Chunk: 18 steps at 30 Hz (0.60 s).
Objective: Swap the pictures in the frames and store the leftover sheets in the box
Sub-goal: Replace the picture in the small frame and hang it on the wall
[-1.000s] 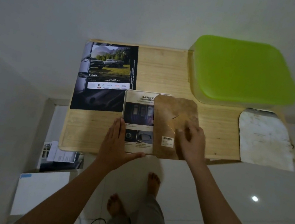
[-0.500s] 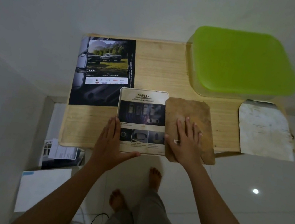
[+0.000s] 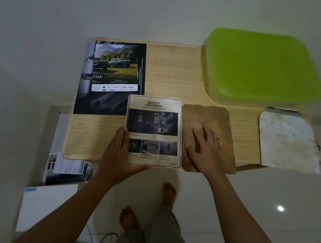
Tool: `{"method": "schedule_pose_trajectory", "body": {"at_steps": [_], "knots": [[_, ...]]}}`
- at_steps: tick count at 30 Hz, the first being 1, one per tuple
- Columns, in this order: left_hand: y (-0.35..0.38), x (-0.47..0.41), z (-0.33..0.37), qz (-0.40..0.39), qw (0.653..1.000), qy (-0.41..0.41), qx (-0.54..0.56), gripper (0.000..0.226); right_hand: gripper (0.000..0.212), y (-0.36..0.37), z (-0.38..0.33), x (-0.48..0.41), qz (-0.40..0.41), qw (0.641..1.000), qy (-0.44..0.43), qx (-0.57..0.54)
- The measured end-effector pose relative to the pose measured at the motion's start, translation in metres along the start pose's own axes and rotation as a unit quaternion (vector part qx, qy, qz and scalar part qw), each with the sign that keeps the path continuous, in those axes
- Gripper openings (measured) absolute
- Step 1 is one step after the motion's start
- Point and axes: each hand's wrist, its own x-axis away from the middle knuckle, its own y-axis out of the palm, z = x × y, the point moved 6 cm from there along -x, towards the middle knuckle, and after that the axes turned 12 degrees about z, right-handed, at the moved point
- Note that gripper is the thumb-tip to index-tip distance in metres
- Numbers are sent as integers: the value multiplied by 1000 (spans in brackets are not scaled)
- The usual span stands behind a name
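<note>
Now both your hands lie flat near the near edge of the tabletop (image 3: 173,77). Your left hand (image 3: 117,154) rests against the left side of the picture frame (image 3: 154,124). Its fingers (image 3: 120,135) are straight and close together along that side. The thumb is spread out along the frame's near edge, so the hand steadies the frame without closing round it.

The frame lies flat and face up at about the middle of the near edge. It shows a sheet with the heading "SAFETY" and some small car photos.

Your right hand (image 3: 206,148) is pressed flat on the brown backing board (image 3: 219,118), with the fingers stretched and a little apart, gripping nothing. This board lies just beside the frame, on its right. I cannot tell whether their long sides touch. The near end of the board goes a little over the near edge of the tabletop.

Toward the far left corner lies a big dark sheet (image 3: 111,77) with two pickup trucks on it. The frame's far left corner covers the near right corner of this sheet.

The box (image 3: 264,68), closed with a green lid, stands at the far right corner. Near the right edge lies a pale stained board (image 3: 288,140), well apart from your hands, and it sticks out past the near edge.
</note>
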Motion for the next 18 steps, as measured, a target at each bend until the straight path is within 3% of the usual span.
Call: {"method": "schedule_pose_trajectory", "body": {"at_steps": [5,8,13,18], "knots": [[-1,-4,-2,2,1000,-9,-12,127,52,-13,-20,-19,40,984,9,-173],[0,-4,-3,2,1000,-9,-14,127,44,-14,-57,-35,9,968,-38,-246],[0,-3,-2,-1,1000,-15,-12,128,45,4,-99,-65,-45,975,-115,-183],[-1,-3,0,-2,1000,-18,-15,127,33,18,-109,-81,-20,980,-135,-144]]}}
